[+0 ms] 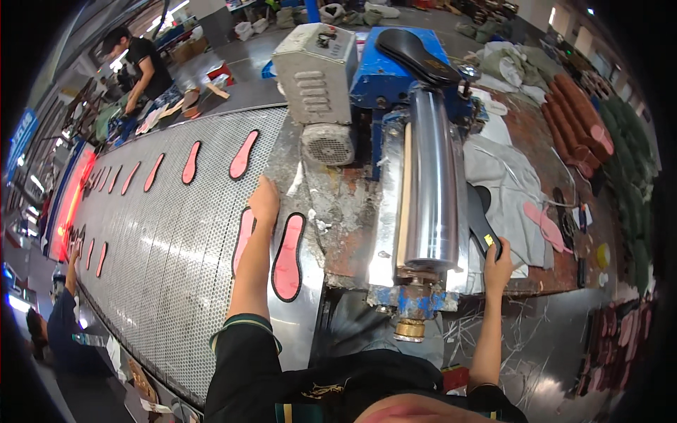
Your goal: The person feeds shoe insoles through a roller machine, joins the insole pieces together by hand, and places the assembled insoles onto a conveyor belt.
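Observation:
My right hand grips the heel end of a black insole with a small yellow label. The insole lies at the right side of a shiny metal roller, by grey cloth. My left hand is over the conveyor's right end, beside a pink insole with a dark rim that my forearm partly covers. Its fingers are mostly hidden from above. Another pink insole lies on the metal plate right of my forearm. More pink insoles lie in two rows along the perforated conveyor belt.
A grey motor housing and a blue machine body with black insoles on top stand ahead. Grey cloth covers the bench at right, near brown stacked rolls. A red-glowing heater spans the conveyor's far left end. Two co-workers are at left.

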`<action>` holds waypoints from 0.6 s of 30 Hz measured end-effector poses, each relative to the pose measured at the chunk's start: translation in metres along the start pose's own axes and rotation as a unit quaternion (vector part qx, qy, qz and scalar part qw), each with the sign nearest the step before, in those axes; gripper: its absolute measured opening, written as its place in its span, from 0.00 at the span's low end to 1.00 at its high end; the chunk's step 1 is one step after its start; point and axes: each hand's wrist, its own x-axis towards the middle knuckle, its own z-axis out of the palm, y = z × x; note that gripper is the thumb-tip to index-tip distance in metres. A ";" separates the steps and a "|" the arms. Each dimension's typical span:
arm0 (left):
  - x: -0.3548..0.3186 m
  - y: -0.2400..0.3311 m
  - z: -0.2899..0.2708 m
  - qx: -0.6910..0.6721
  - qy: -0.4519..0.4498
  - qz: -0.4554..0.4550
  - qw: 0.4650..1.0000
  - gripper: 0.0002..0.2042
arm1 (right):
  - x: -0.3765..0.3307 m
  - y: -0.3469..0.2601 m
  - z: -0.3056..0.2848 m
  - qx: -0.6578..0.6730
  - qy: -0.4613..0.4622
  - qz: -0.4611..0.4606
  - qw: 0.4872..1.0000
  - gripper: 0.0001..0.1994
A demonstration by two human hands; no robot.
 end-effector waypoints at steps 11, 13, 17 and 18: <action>0.007 -0.001 -0.004 -0.030 0.000 -0.022 0.999 0.15 | 0.004 0.004 0.005 -0.009 0.005 -0.030 1.000 0.17; 0.010 -0.003 0.002 -0.027 0.015 -0.019 0.999 0.17 | 0.003 0.011 0.007 -0.013 0.012 -0.045 0.999 0.17; 0.005 0.000 0.004 -0.028 0.018 -0.026 0.999 0.17 | -0.001 0.007 0.002 -0.021 0.001 -0.033 0.999 0.17; 0.004 -0.001 0.002 -0.031 0.011 -0.028 0.999 0.17 | -0.001 0.006 0.002 -0.024 -0.003 -0.026 0.999 0.17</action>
